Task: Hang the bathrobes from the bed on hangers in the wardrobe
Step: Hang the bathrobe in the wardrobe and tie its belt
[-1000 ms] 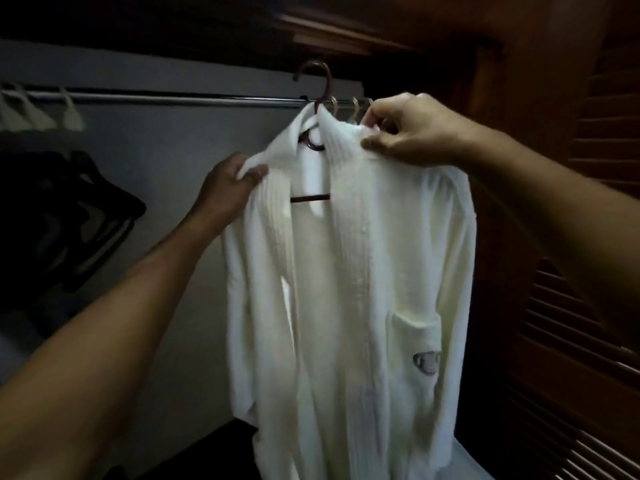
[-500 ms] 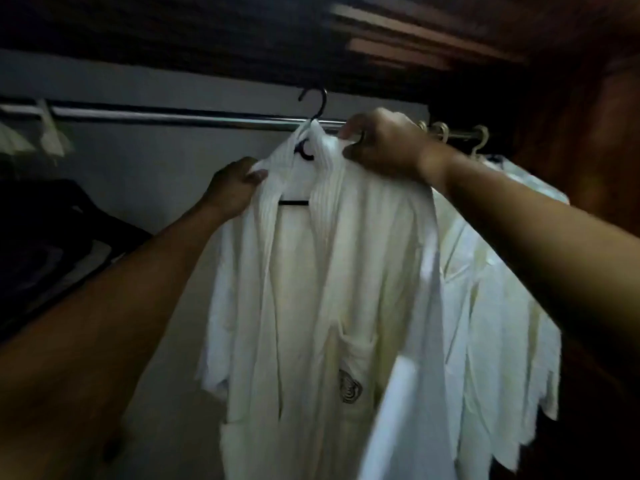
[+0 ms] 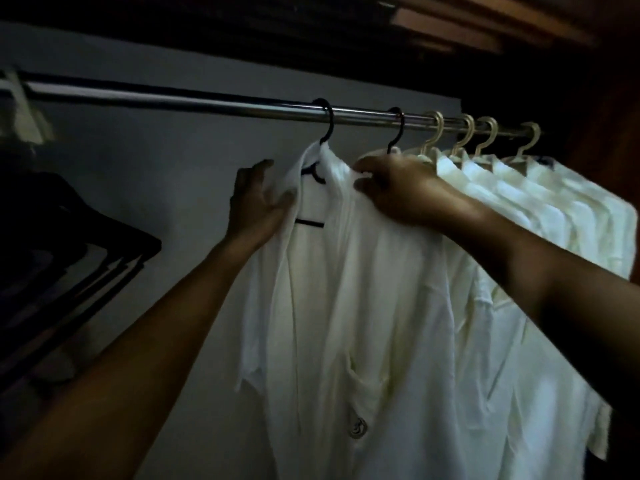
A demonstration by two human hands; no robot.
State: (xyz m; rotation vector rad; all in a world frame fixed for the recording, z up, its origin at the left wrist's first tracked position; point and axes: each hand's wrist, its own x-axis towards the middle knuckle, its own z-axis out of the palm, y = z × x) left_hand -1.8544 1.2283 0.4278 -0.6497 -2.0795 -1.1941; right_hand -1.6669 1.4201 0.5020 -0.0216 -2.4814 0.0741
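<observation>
Two bare forearms reach up and forward from the lower corners of the view.

1. The left hand [image 3: 258,202] is raised at the robe's left shoulder. Its fingers are spread and point upward. The side of the palm touches the edge of the lapel and grips nothing.
2. The right hand [image 3: 398,192] is at the robe's right shoulder. Its fingers are curled, and the thumb and fingertips pinch the collar fabric.
3. The bathrobe [image 3: 363,306] is white and hangs between the two hands with its front facing the camera. It has a chest pocket [image 3: 363,386] with a small round emblem [image 3: 356,427] below it. The hem is out of view.
4. The bathrobe hangs on a black hanger [image 3: 313,171]. The neck and crossbar of the hanger show in the open collar.
5. The hook of the black hanger is over the rail [image 3: 207,100], a metal bar that runs across the wardrobe.
6. Just to the right on the rail is a second black hook [image 3: 398,129], partly hidden behind the right hand.
7. Beyond it are four cream hangers [image 3: 465,133] carrying white garments [image 3: 554,209] packed close together.
8. To the left, well apart from the bathrobe, is a dark stack [image 3: 69,265]. What it is made of cannot be told.
9. A pale hanger [image 3: 20,109] is at the far left end of the rail.
10. The back wall [image 3: 138,161] is grey.
</observation>
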